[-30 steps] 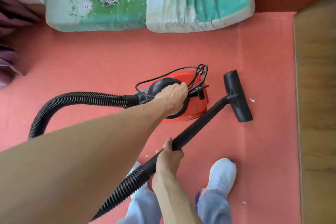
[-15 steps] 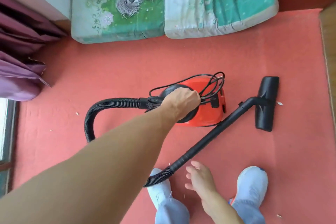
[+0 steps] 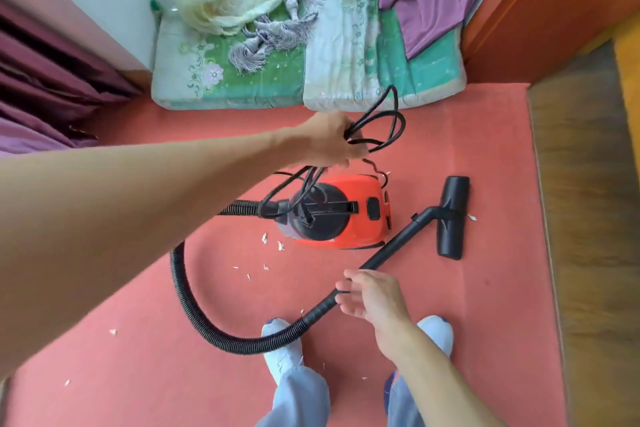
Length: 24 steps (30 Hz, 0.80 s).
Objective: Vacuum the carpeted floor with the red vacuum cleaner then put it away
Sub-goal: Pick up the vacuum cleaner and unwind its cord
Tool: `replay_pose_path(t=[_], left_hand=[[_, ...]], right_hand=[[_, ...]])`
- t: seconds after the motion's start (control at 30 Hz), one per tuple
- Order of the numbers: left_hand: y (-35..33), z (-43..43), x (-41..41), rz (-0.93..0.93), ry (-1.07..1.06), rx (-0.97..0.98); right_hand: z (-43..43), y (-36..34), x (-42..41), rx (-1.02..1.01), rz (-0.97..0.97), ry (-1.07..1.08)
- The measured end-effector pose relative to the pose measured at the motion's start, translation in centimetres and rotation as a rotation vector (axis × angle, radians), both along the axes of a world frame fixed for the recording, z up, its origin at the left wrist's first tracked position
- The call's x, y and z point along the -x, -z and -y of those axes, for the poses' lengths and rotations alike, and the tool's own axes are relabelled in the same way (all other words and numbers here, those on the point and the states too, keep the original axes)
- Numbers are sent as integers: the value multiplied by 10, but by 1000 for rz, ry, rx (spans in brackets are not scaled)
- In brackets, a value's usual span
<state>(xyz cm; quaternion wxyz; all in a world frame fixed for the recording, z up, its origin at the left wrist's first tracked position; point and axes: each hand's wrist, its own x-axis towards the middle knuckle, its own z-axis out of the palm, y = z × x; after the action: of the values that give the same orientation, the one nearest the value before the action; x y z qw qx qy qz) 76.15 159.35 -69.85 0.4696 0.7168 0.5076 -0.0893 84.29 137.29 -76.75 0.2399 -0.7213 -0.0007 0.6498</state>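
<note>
The red vacuum cleaner (image 3: pixel 349 215) sits on the pink carpet (image 3: pixel 485 156) with its black ribbed hose (image 3: pixel 194 308) looping left and round to the wand (image 3: pixel 394 246). The black floor nozzle (image 3: pixel 453 217) lies on the carpet to the right. My left hand (image 3: pixel 327 139) grips the looped black power cord (image 3: pixel 384 128), lifted above the vacuum. My right hand (image 3: pixel 372 295) hovers open just above the wand, fingers relaxed and holding nothing.
Green and white floor cushions (image 3: pixel 277 80) with cream and purple cloth lie against the far wall. Purple curtains (image 3: pixel 45 87) hang at the left. A wooden floor (image 3: pixel 588 218) borders the carpet on the right. Small white scraps (image 3: pixel 265 237) dot the carpet. My feet (image 3: pixel 282 347) are below.
My left hand has come off the vacuum's top and lifted the bundled cord up. My right hand let go of the wand, which now lies on the carpet.
</note>
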Motion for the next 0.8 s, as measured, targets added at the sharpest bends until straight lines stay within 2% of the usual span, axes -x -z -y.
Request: replay_pose_path(t=[0.07,0.17,0.27,0.33,0.43,0.5,0.63,0.8], left_hand=[[-32,-5,-5,-32,53,59],[-78,-1,-16,-163,168,28],[-121,5,-29,-240,177,2],[-144,7,-38,-143,13,156],[-171,7,-54,115,-318,392],[-186,5,-67,258,-491,454],[-211,4,-85,402,-694,492],[-247,3,-90,440,-907,506]], right_hand=[[-6,-29,-10,-5,-26,36],[-16,-74,-27,-39,-44,73],[-30,-119,-48,-99,-51,62],[-38,-141,-59,-160,-28,-3],[-48,-164,-63,-311,64,-246],[-52,-176,-60,-399,8,-303],[-48,-208,-58,-469,-190,-81],[-35,-252,-85,-570,-174,-46]])
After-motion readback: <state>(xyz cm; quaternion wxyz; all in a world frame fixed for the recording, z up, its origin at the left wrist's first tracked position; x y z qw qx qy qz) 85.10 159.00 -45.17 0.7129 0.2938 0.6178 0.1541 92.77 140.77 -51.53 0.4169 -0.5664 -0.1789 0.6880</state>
